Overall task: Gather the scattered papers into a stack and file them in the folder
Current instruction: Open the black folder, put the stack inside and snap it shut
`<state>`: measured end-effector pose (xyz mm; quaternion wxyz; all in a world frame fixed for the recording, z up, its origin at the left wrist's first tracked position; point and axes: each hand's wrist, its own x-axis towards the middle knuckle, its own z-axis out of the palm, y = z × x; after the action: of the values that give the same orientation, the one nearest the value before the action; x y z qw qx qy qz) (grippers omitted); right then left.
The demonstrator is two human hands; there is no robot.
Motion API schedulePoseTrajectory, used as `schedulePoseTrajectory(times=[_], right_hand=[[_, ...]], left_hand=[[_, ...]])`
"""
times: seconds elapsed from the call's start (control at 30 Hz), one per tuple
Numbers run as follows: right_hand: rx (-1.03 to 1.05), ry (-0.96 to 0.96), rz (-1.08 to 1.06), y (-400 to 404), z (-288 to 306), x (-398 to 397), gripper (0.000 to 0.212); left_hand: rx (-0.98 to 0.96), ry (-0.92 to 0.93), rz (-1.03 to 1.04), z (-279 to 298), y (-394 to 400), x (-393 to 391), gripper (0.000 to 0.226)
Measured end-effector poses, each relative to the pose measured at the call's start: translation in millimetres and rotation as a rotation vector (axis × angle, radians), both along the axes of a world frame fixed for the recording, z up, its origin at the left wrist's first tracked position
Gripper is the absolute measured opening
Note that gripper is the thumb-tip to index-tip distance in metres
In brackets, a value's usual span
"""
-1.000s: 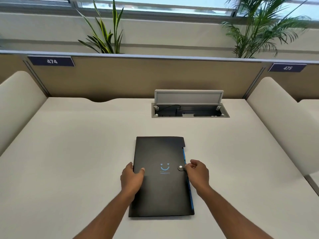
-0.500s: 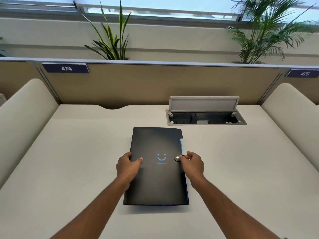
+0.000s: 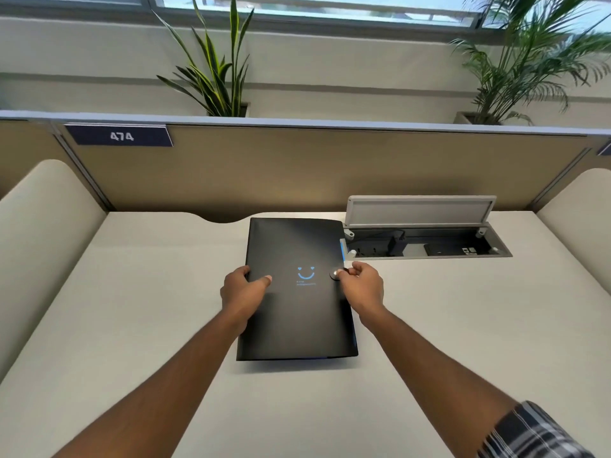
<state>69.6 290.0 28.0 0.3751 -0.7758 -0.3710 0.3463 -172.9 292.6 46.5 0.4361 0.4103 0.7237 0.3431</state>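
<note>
Head view: folder [image 3: 294, 312] is gripped by left hand [image 3: 243, 290], its snap [image 3: 336, 274] pinched by right hand [image 3: 362, 285]; closing seems underway, firm pressing needed next.

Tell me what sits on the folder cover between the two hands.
In the head view, between the left hand and the right hand, the black folder shows only its blue smiley logo and a round silver snap at the right fingertips.

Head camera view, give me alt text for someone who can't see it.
Two hands hold a closed black folder flat on a pale desk: the left hand grips its left edge, the right hand pinches its round snap clasp. An open cable hatch lies behind it.
</note>
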Motion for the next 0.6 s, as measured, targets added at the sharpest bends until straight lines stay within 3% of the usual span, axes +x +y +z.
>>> schedulePoseTrajectory(times=[0.17, 0.4, 0.5, 0.6], right_hand=[[0.018, -0.051, 0.015, 33, -13, -4, 0.05], [0.013, -0.187, 0.094, 53, -35, -12, 0.05], [-0.021, -0.397, 0.2, 46, -48, -11, 0.055], [-0.073, -0.668, 0.327, 37, -59, -13, 0.066]], left_hand=[[-0.003, 0.006, -0.017, -20, 37, 2, 0.065], [-0.008, -0.001, -0.05, -49, 60, 0, 0.057], [0.111, 0.166, -0.197, -63, 47, -5, 0.058], [0.19, 0.416, -0.412, -78, 33, -11, 0.073]])
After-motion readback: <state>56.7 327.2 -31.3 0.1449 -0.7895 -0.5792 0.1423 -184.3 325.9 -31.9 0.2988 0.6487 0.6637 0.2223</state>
